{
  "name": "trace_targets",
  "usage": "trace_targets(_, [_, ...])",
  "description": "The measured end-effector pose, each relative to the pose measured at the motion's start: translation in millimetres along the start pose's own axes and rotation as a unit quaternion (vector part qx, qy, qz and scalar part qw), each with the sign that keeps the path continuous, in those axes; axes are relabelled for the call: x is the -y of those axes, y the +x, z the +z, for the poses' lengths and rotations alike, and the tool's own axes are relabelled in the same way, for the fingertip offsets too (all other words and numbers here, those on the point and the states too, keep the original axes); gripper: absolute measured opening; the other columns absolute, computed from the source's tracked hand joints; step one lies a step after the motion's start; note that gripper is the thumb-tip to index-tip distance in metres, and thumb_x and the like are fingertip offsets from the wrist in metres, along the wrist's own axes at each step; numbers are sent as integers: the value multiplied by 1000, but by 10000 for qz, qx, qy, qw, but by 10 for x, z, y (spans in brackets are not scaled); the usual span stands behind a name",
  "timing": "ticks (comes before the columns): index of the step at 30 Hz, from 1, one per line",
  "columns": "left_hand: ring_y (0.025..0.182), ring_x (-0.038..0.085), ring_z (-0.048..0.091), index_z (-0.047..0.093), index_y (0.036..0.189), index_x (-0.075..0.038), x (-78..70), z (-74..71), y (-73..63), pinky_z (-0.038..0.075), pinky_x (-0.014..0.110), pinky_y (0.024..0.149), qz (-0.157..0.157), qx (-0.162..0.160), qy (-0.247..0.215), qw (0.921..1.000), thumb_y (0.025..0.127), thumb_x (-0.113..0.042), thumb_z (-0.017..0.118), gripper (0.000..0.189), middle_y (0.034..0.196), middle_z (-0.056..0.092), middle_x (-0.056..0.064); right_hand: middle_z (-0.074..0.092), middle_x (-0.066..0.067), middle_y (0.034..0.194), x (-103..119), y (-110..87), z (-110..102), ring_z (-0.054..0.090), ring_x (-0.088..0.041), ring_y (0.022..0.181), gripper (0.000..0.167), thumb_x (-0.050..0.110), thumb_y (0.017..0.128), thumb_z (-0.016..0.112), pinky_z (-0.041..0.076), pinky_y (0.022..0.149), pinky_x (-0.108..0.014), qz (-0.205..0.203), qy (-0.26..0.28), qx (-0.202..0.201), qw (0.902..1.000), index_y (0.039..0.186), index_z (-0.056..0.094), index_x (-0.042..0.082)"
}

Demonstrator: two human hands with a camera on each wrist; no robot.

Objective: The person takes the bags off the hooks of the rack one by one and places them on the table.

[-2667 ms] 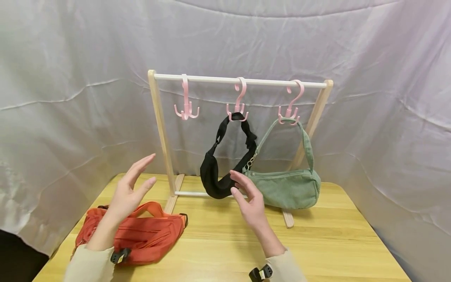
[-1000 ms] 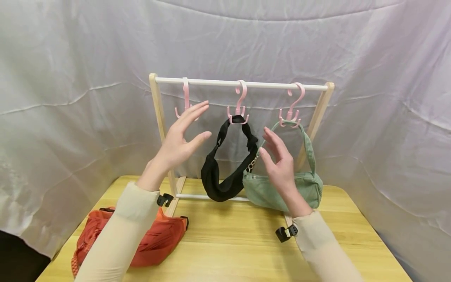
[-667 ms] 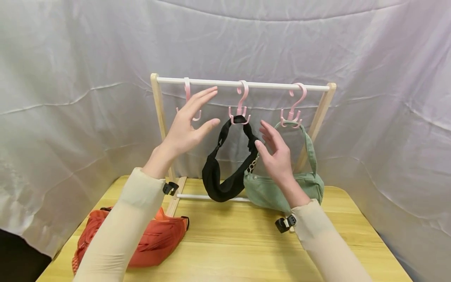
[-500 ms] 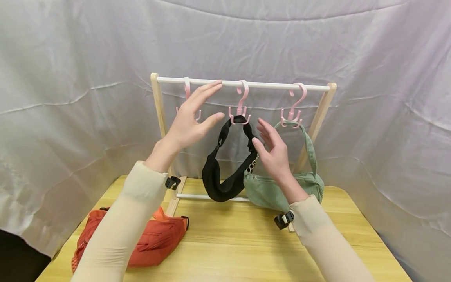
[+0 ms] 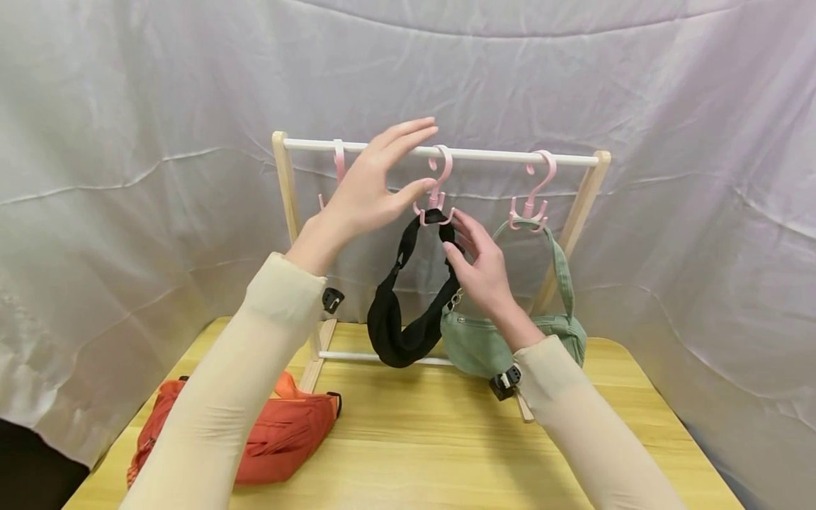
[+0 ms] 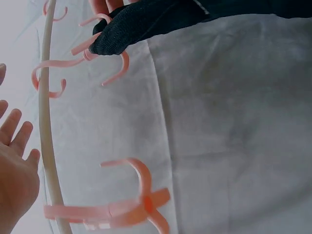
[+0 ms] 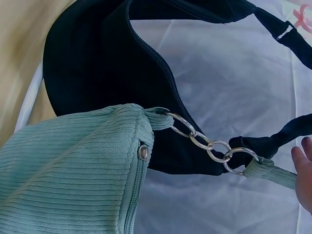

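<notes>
A black sling bag point(image 5: 401, 340) hangs by its strap from the middle pink hook point(image 5: 441, 173). My left hand point(image 5: 372, 188) is raised in front of the rail point(image 5: 503, 154), fingers extended and thumb apart, the thumb tip overlapping that hook in the head view. Lower and to the right, my right hand point(image 5: 481, 273) has its fingertips right at the upper right part of the black strap, thumb spread from the fingers. A green corduroy handbag point(image 7: 73, 170) with a ring chain point(image 7: 209, 146) hangs from the right pink hook point(image 5: 538, 188), partly behind my right forearm.
A red-orange waist bag point(image 5: 287, 432) lies on the wooden table point(image 5: 408, 453) at left, partly covered by my left sleeve. The left pink hook point(image 6: 141, 200) carries no bag. Wooden legs point(image 5: 576, 205) hold the rack up; a grey curtain point(image 5: 159, 92) stands behind.
Both hands have risen from lower down toward the middle hook. The left has moved up and right; the right has lately moved left, to the black strap. The bags stay where they were.
</notes>
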State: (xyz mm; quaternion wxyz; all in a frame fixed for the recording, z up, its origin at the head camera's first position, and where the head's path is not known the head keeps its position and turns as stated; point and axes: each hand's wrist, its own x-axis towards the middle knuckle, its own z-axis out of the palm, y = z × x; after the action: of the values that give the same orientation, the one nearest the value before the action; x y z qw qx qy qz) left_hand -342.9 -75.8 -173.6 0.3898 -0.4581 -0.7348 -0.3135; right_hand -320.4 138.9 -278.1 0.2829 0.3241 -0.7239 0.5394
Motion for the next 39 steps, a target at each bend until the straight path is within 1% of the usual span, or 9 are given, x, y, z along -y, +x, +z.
trace_targets(4, [147, 16, 41, 57, 149, -8, -12, 21, 117, 21, 32, 126, 33, 238, 490, 9985, 98, -26, 75, 57, 157, 51, 5, 48, -30, 152, -188, 43, 34, 50, -41, 140, 52, -6, 101, 60, 39, 116, -57, 27, -87, 1, 10000, 151, 46, -8])
trace_targets(6, [147, 17, 42, 57, 149, -10, -17, 26, 170, 18, 35, 127, 25, 374, 696, 9969, 99, -28, 74, 57, 157, 51, 3, 48, -25, 154, -293, 64, 47, 50, -38, 141, 53, -4, 101, 60, 40, 117, -54, 70, -130, -14, 9999, 152, 47, -5])
trace_targets(10, [146, 16, 43, 58, 149, -13, -7, 34, 255, 15, 38, 128, -61, 621, 1062, 9924, 100, -32, 73, 55, 156, 53, 0, 50, -15, 155, -376, 97, 56, 51, -30, 141, 52, 0, 102, 61, 42, 117, -44, 139, -240, 20, 9996, 153, 49, 1])
trace_targets(13, [145, 18, 45, 59, 148, -13, 22, 49, 296, 17, 37, 127, -76, 723, 1304, 9888, 99, -33, 73, 54, 154, 55, 1, 52, -12, 154, -401, 122, 64, 52, -26, 141, 51, 2, 102, 62, 43, 116, -38, 163, -350, 23, 9993, 152, 51, 4])
trace_targets(18, [137, 21, 53, 63, 144, -14, 79, 86, 313, 27, 32, 121, -122, 746, 1569, 9847, 98, -34, 74, 52, 147, 59, 3, 54, -13, 153, -423, 149, 94, 52, -24, 141, 50, 3, 102, 61, 44, 115, -34, 283, -377, 24, 9989, 151, 52, 2])
trace_targets(23, [130, 22, 57, 68, 137, -16, 92, 114, 300, 32, 36, 117, -178, 689, 1703, 9828, 95, -37, 78, 48, 139, 64, 2, 55, -17, 151, -429, 150, 115, 57, -29, 136, 47, 4, 103, 59, 47, 112, -37, 408, -331, -49, 9986, 150, 53, 2])
trace_targets(28, [123, 25, 59, 72, 131, -17, 93, 125, 298, 39, 43, 111, -247, 680, 1713, 9826, 94, -37, 80, 42, 133, 66, 2, 60, -22, 145, -375, 158, 134, 61, -35, 130, 43, 1, 104, 59, 49, 110, -43, 322, -160, -276, 9990, 146, 56, -2])
trace_targets(33, [122, 26, 59, 73, 130, -16, 95, 118, 302, 45, 45, 102, -256, 693, 1606, 9843, 93, -34, 81, 42, 130, 66, 3, 64, -18, 140, -457, 165, 134, 65, -30, 125, 38, 1, 104, 59, 54, 104, -40, 223, -26, -417, 9989, 142, 61, -1])
trace_targets(39, [121, 23, 62, 72, 131, -13, 102, 87, 301, 47, 44, 101, -240, 737, 1371, 9875, 91, -31, 82, 44, 130, 68, 3, 67, -19, 135, -473, 143, 129, 68, -33, 120, 34, 0, 103, 61, 55, 102, -41, 54, -11, -529, 9986, 137, 64, -4])
